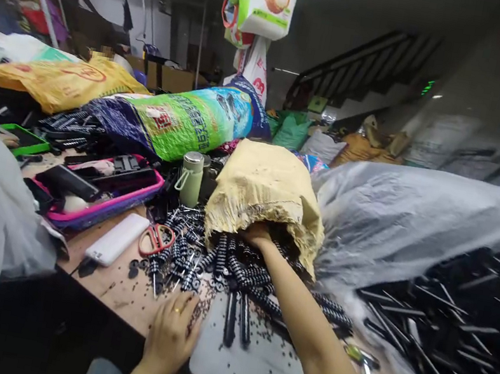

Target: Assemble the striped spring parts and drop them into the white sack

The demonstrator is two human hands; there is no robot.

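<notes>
My right hand (257,235) reaches into the torn mouth of a yellow woven sack (271,178); its fingers are hidden inside. Black ribbed rods (236,265) with pale bands lie in and below the sack's mouth. My left hand (173,327), with a ring on one finger, rests flat at the table's near edge, fingers stretched out and holding nothing. Tiny dark pieces (204,305) are scattered by its fingertips. Two smooth black tubes (230,322) lie between the hands on a pale sheet (211,354). Red-handled scissors (156,241) sit among ribbed parts with thin metal shafts.
To the left are a white rectangular device (117,240), a pink-rimmed basket (103,213) and a green bottle (190,180). A screwdriver (367,362) lies right of my forearm. Clear plastic (399,220) and piled black rods (445,312) fill the right side. Printed sacks (194,119) lie behind.
</notes>
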